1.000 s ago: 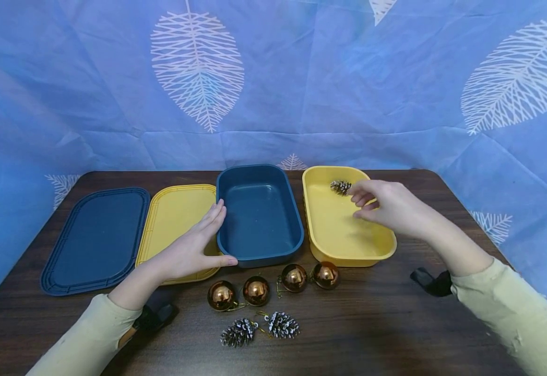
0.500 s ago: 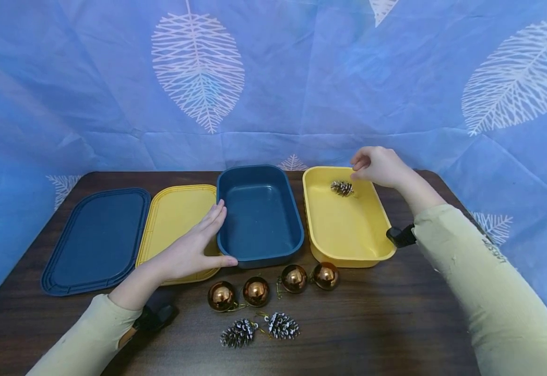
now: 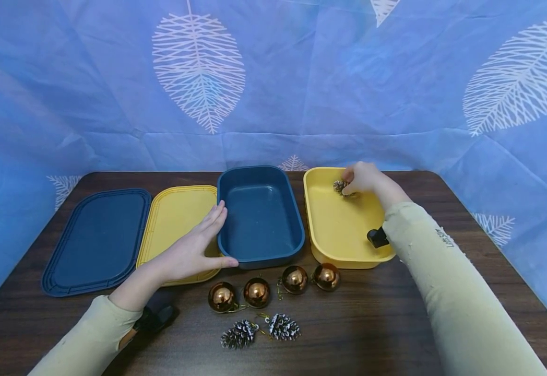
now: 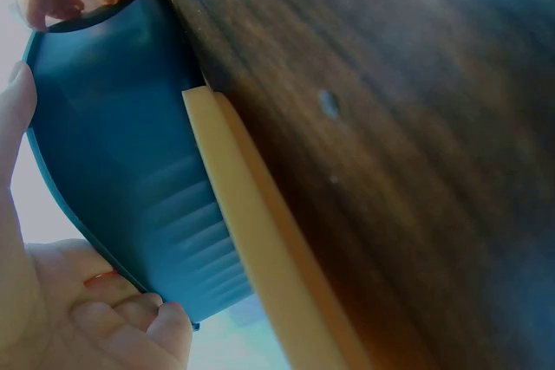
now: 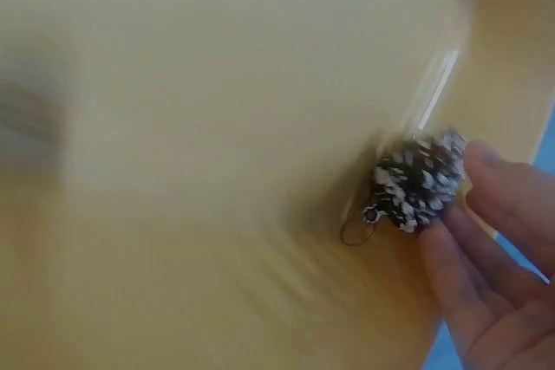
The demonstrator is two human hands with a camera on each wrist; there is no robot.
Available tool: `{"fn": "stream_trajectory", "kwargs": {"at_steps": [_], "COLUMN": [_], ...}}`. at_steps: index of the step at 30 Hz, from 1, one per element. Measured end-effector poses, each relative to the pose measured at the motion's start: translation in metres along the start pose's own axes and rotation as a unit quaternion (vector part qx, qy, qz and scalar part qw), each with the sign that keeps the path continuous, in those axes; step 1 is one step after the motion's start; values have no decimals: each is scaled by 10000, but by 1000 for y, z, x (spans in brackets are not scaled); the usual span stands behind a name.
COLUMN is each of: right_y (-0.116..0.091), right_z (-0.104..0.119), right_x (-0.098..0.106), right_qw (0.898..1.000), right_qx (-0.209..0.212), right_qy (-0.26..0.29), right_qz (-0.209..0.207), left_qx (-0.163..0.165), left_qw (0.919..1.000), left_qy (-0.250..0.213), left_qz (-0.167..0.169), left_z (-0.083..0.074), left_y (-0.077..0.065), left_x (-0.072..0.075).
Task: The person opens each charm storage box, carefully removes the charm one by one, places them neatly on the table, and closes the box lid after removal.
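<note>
In the head view my right hand [image 3: 365, 177] reaches into the back of the yellow box [image 3: 348, 235] and pinches a frosted pine cone [image 3: 339, 186]. The right wrist view has the cone [image 5: 418, 181] between thumb and fingers, its wire loop hanging on the near side. My left hand [image 3: 193, 245] lies with fingers stretched out along the left side and front corner of the dark blue box [image 3: 259, 224]. Seen from the left wrist, its fingers [image 4: 121, 322] rest at the rim of that box, holding nothing else.
Several shiny brown ball ornaments [image 3: 257, 292] lie in front of the boxes. Two more pine cones [image 3: 283, 327] sit nearer the front. To the left lie a yellow lid [image 3: 175, 214], partly under the left hand, and a dark blue lid [image 3: 99, 240].
The right hand rose over the yellow box's back right rim, then came down onto the pine cone inside and took hold of it. The left hand has stayed in place.
</note>
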State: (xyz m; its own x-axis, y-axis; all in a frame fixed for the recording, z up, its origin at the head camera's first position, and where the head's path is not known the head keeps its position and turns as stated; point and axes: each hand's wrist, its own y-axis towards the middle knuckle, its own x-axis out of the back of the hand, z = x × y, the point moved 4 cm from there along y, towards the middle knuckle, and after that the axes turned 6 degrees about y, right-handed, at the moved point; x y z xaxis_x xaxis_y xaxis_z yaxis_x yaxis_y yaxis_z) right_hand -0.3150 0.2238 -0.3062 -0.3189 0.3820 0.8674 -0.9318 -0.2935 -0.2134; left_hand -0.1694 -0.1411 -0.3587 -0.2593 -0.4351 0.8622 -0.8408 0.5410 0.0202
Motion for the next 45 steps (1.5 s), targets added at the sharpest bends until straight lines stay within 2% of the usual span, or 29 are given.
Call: {"fn": "stream_trajectory", "kwargs": {"at_steps": [11,23,27,32,40,45], "right_y": [1,0,-3,-13,-46,-69], "right_z": [-4,-2,4,19,50,76], "right_x": [-10,-16,-15,-14,-13,-3], "right_qw": [9990,9986,9989,9980,9932,9878], "right_qx": [-376,-346,-129,383,1058,1452], "right_qy": [-225,-387,-445,-467,-322,-375], "right_qz": [121,65,-27,-160,-375,-419], "left_qx": [28,25,21,24,15,57], "left_qw": [10000,10000,10000,10000,10000,10000], "left_qy": [16,35,39,43,47,24], "left_qz": [16,20,20,12,11,15], "left_z": [-1,-2,-2,-2,-1,-2], "left_y": [0,-1,-1,0,1,0], "left_x": [0,0,0,-1,-1,0]}}
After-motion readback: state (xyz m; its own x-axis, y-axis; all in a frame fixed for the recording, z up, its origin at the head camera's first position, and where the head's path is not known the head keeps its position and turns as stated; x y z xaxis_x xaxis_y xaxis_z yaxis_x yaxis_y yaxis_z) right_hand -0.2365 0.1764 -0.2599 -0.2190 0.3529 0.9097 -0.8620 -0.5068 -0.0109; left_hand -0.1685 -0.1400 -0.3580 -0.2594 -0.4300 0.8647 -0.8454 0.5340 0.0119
